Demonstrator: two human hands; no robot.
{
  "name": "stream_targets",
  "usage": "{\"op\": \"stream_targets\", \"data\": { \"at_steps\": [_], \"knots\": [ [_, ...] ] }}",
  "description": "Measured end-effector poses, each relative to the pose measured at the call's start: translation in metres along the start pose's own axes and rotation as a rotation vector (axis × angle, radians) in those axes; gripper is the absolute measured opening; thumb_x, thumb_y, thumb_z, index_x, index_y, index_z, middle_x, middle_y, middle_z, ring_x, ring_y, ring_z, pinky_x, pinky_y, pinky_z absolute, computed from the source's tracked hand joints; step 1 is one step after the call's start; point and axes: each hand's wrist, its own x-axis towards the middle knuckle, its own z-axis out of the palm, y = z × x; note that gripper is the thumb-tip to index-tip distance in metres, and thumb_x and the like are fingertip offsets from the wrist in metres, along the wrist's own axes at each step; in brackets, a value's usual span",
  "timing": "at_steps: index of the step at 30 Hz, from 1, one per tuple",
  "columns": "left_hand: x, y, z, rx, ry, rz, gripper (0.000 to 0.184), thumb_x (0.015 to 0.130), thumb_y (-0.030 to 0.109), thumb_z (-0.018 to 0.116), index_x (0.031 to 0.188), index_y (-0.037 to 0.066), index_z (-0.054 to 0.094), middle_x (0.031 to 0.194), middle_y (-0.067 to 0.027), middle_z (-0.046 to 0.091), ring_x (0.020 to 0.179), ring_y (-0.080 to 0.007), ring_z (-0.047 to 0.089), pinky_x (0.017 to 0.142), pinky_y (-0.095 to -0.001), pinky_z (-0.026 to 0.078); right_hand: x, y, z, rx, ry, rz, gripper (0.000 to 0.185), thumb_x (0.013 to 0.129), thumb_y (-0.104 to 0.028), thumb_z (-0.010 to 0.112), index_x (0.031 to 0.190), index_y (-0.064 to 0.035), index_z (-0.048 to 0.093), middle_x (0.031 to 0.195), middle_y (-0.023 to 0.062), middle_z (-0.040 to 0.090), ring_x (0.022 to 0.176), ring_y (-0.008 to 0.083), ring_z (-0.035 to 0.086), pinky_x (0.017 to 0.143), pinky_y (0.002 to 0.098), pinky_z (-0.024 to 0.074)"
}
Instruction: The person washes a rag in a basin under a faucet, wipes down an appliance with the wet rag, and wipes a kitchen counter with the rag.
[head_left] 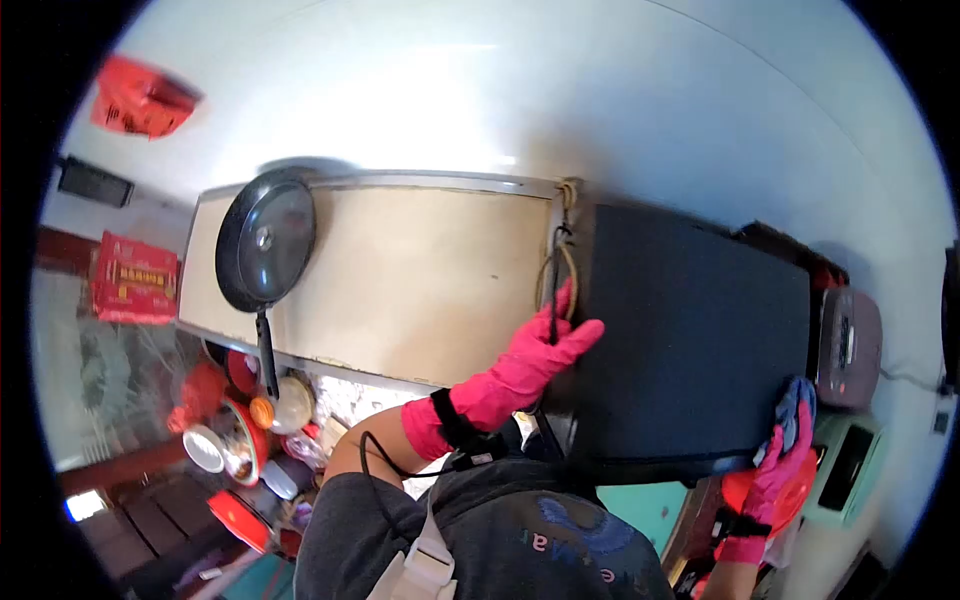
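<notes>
Both my hands wear pink rubber gloves. My left hand (525,358) is at the gap between the beige tabletop and the black top, with its thumb sticking out to the right. Its fingers close about a looped cord (573,270), part tan and part dark; the glove hides some of the grip. Far to the right, my right hand (772,478) grips a blue-grey cloth (797,402) at the near right corner of the black top (690,340). On the left end of the beige tabletop (420,275) lies a dark frying pan (266,240), its handle overhanging the near edge.
A brown radio-like box (850,347) and a pale green appliance (845,468) stand right of the black top. Below left are a clear jar (291,405), a white cup (204,449) and several red items. A red package (135,280) sits at the far left. A pale wall rises behind.
</notes>
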Motion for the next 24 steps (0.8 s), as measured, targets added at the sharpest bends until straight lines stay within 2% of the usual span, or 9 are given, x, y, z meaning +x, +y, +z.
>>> {"op": "stream_targets", "data": {
  "at_steps": [1, 8, 11, 13, 16, 18, 19, 21, 24],
  "knots": [
    [-0.001, 0.001, 0.000, -0.028, -0.047, -0.043, 0.072, 0.090, 0.027, 0.072, 0.151, 0.014, 0.036, 0.080, 0.0094, 0.047, 0.076, -0.0041, 0.044, 0.072, -0.0212, 0.040, 0.000, -0.013, -0.004, -0.133, -0.048, 0.095, 0.045, 0.096, -0.025, 0.054, 0.137, -0.0070, 0.051, 0.126, 0.0185, 0.062, 0.115, 0.0327, 0.059, 0.100, 0.0394, 0.0430],
    [0.016, 0.012, 0.001, 0.011, -0.100, 0.084, 0.085, 0.090, 0.029, 0.071, 0.156, 0.014, 0.020, 0.081, 0.0081, 0.048, 0.074, -0.0042, 0.043, 0.068, -0.0218, 0.040, 0.013, 0.008, 0.016, -0.150, 0.049, -0.049, 0.046, 0.097, -0.027, 0.053, 0.140, -0.0119, 0.050, 0.125, 0.0179, 0.063, 0.100, 0.0333, 0.065, 0.088, 0.0409, 0.0494],
    [0.038, 0.016, 0.001, 0.039, -0.101, 0.131, 0.090, 0.089, 0.035, 0.072, 0.156, 0.013, 0.016, 0.079, 0.0052, 0.048, 0.073, -0.0064, 0.044, 0.068, -0.0235, 0.041, 0.028, 0.026, 0.030, -0.067, 0.023, -0.004, 0.047, 0.098, -0.024, 0.052, 0.142, -0.0097, 0.047, 0.132, 0.0168, 0.059, 0.112, 0.0304, 0.061, 0.097, 0.0398, 0.0449],
    [0.050, 0.018, 0.000, 0.003, -0.113, 0.160, 0.095, 0.088, 0.041, 0.072, 0.157, 0.013, 0.014, 0.076, 0.0024, 0.049, 0.072, -0.0084, 0.045, 0.068, -0.0251, 0.042, 0.043, 0.043, 0.044, 0.141, 0.085, -0.136, 0.048, 0.098, -0.020, 0.051, 0.142, -0.0052, 0.045, 0.141, 0.0160, 0.051, 0.127, 0.0284, 0.050, 0.109, 0.0394, 0.0350],
    [0.065, 0.020, -0.003, -0.003, -0.124, 0.147, 0.094, 0.088, 0.040, 0.072, 0.156, 0.011, 0.015, 0.079, 0.0016, 0.048, 0.075, -0.0081, 0.045, 0.069, -0.0245, 0.041, 0.057, 0.053, 0.051, 0.122, 0.084, -0.204, 0.049, 0.098, -0.023, 0.048, 0.142, -0.0013, 0.044, 0.142, 0.0171, 0.049, 0.132, 0.0290, 0.045, 0.112, 0.0384, 0.0297],
    [0.073, 0.016, -0.007, -0.113, -0.087, 0.144, 0.076, 0.088, 0.041, 0.072, 0.147, 0.008, 0.039, 0.076, 0.0024, 0.050, 0.072, -0.0075, 0.045, 0.068, -0.0237, 0.042, 0.061, 0.061, 0.051, 0.141, 0.064, -0.203, 0.048, 0.097, -0.018, 0.049, 0.141, -0.0001, 0.044, 0.143, 0.0172, 0.048, 0.134, 0.0290, 0.043, 0.113, 0.0387, 0.0280],
    [0.080, 0.017, -0.017, -0.113, -0.087, 0.144, 0.076, 0.088, 0.041, 0.072, 0.147, 0.008, 0.039, 0.076, 0.0024, 0.050, 0.072, -0.0075, 0.045, 0.068, -0.0237, 0.042, 0.062, 0.062, 0.051, 0.161, 0.048, -0.201, 0.047, 0.096, -0.014, 0.049, 0.141, 0.0010, 0.044, 0.145, 0.0173, 0.046, 0.135, 0.0291, 0.041, 0.114, 0.0390, 0.0263],
    [0.095, 0.028, -0.053, 0.107, -0.195, 0.034, 0.048, 0.089, 0.035, 0.073, 0.128, 0.010, 0.062, 0.087, 0.0022, 0.067, 0.073, -0.0072, 0.056, 0.064, -0.0231, 0.045, 0.060, 0.059, 0.051, 0.159, 0.059, -0.200, 0.047, 0.096, -0.013, 0.049, 0.141, 0.0011, 0.044, 0.145, 0.0173, 0.046, 0.135, 0.0292, 0.041, 0.115, 0.0391, 0.0263],
    [0.107, 0.076, -0.087, 0.325, -0.036, 0.013, 0.021, 0.087, 0.025, 0.072, 0.092, 0.005, 0.073, 0.076, -0.0021, 0.069, 0.062, -0.0096, 0.057, 0.056, -0.0245, 0.045, 0.057, 0.054, 0.052, 0.189, 0.078, -0.198, 0.048, 0.096, -0.013, 0.049, 0.141, 0.0013, 0.044, 0.145, 0.0172, 0.046, 0.135, 0.0291, 0.042, 0.114, 0.0392, 0.0265]
  ]
}}
